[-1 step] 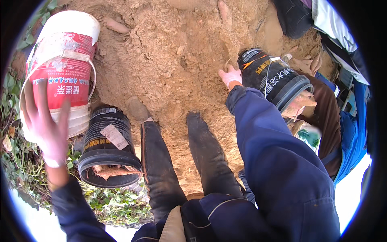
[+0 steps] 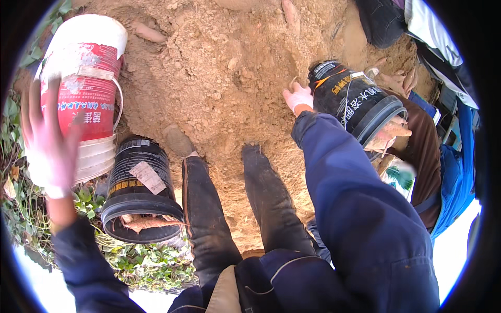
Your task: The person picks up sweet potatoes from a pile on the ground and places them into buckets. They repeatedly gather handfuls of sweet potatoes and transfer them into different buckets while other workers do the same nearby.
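Observation:
My left hand (image 2: 51, 141), in a pale pinkish glove, is raised with its fingers spread over a red-and-white bucket (image 2: 96, 99). It hides part of the bucket's left side; whether it touches the bucket I cannot tell. My right hand (image 2: 299, 97), gloved the same way, is beside the base of a black bucket (image 2: 347, 94) tipped toward me. Its thumb and fingers look apart, near the soil, and I see nothing held. Sweet potatoes (image 2: 389, 131) show in that bucket's mouth. Another black bucket (image 2: 138, 161), by my left leg, holds sweet potatoes (image 2: 146, 221) too.
Loose brown soil (image 2: 209, 68) spreads ahead of my legs, with a sweet potato (image 2: 148, 32) lying far left and another (image 2: 291, 18) at the top. Green vines (image 2: 141, 266) grow along the left. A person in brown trousers (image 2: 422, 151) is close on the right.
My left hand has shifted a little to the left across the red-and-white bucket. The right hand and the black buckets have hardly moved.

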`<action>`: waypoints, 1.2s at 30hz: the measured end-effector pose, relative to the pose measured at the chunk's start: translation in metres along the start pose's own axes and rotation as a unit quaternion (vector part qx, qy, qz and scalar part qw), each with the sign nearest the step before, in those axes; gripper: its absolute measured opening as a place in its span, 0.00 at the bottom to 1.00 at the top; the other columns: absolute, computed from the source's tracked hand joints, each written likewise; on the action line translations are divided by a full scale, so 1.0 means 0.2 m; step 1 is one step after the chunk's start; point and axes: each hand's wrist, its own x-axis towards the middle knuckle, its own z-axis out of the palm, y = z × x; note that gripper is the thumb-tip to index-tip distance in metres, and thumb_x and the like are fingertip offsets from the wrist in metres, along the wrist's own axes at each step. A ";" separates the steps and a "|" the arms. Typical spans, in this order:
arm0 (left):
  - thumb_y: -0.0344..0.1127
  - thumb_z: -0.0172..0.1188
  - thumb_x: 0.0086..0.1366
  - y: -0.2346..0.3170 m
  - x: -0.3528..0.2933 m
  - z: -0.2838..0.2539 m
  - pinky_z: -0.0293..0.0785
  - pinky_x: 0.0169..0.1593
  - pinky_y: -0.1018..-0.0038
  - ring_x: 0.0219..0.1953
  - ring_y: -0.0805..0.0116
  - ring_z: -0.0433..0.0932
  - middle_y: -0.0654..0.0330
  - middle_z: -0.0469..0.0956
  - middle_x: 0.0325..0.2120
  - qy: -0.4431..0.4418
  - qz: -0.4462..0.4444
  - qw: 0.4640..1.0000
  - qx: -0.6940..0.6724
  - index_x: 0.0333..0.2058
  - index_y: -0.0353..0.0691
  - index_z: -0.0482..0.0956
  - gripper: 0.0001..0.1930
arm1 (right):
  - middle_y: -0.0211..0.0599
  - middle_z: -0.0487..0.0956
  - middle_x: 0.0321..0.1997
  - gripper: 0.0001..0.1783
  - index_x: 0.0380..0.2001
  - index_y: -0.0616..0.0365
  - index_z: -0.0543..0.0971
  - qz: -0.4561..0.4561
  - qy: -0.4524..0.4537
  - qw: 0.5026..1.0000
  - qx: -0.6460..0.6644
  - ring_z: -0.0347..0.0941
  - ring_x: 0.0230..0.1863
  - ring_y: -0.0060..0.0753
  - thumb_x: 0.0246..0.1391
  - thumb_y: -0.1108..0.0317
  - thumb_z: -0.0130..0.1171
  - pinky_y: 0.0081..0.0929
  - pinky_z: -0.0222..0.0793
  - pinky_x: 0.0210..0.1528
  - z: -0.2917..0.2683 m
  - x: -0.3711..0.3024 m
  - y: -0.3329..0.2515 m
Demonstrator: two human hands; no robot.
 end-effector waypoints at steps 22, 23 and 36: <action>0.35 0.75 0.48 0.26 -0.30 -0.09 0.70 0.60 0.53 0.56 0.51 0.76 0.55 0.79 0.53 -0.353 0.034 0.922 -0.153 0.57 0.48 0.78 0.33 | 0.53 0.80 0.58 0.36 0.64 0.60 0.71 -0.106 -0.015 0.985 0.133 0.82 0.56 0.49 0.57 0.50 0.61 0.45 0.77 0.61 -0.64 0.56 -0.66; 0.36 0.75 0.49 0.24 -0.34 -0.13 0.70 0.61 0.52 0.58 0.50 0.75 0.52 0.77 0.54 -0.288 -0.004 0.949 -0.126 0.59 0.47 0.77 0.35 | 0.54 0.80 0.57 0.35 0.63 0.61 0.72 -0.115 -0.035 0.980 0.156 0.82 0.55 0.49 0.57 0.52 0.61 0.45 0.77 0.60 -0.61 0.51 -0.63; 0.41 0.67 0.67 -0.06 -0.07 -0.09 0.73 0.64 0.51 0.60 0.52 0.77 0.48 0.76 0.60 0.111 -0.645 0.462 -0.599 0.67 0.31 0.68 0.34 | 0.58 0.80 0.52 0.33 0.57 0.65 0.72 -0.109 0.011 0.883 0.455 0.79 0.52 0.57 0.52 0.57 0.64 0.42 0.73 0.58 -0.29 -0.21 -0.36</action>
